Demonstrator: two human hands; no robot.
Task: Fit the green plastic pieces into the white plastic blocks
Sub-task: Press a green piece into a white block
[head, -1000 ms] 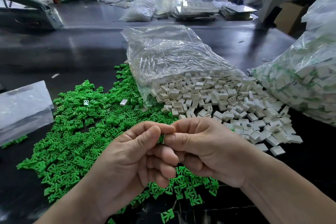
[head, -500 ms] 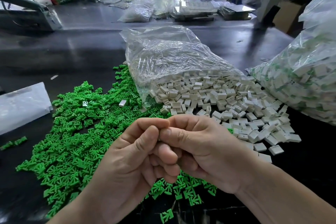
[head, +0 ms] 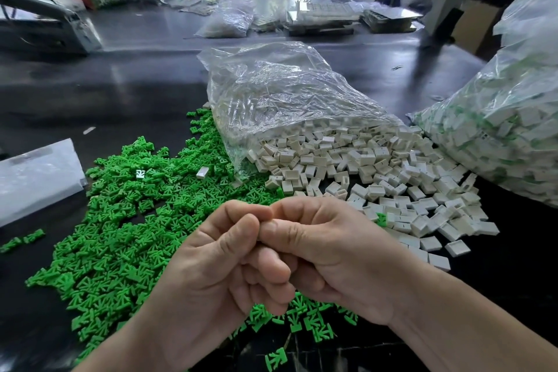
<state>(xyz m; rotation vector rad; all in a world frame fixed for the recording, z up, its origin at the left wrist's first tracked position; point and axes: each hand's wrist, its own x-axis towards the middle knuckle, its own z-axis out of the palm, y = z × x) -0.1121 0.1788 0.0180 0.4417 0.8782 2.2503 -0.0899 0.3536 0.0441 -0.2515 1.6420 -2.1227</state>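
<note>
Your left grip (head: 217,275) and right grip (head: 338,254) are pressed together, fingers curled and thumb tips touching. Whatever sits between them is hidden. Left of the grips and under them, green pieces (head: 136,235) lie heaped on the dark bench (head: 120,84). Beyond and to the right, white blocks (head: 377,166) spill from the open mouth of a clear bag (head: 287,93). Well right of the grips, a fuller bag (head: 498,130) holds white blocks showing green. One stray block (head: 201,173) lies among the green, beyond the left grip. A flat pouch (head: 36,172) lies far left.
</note>
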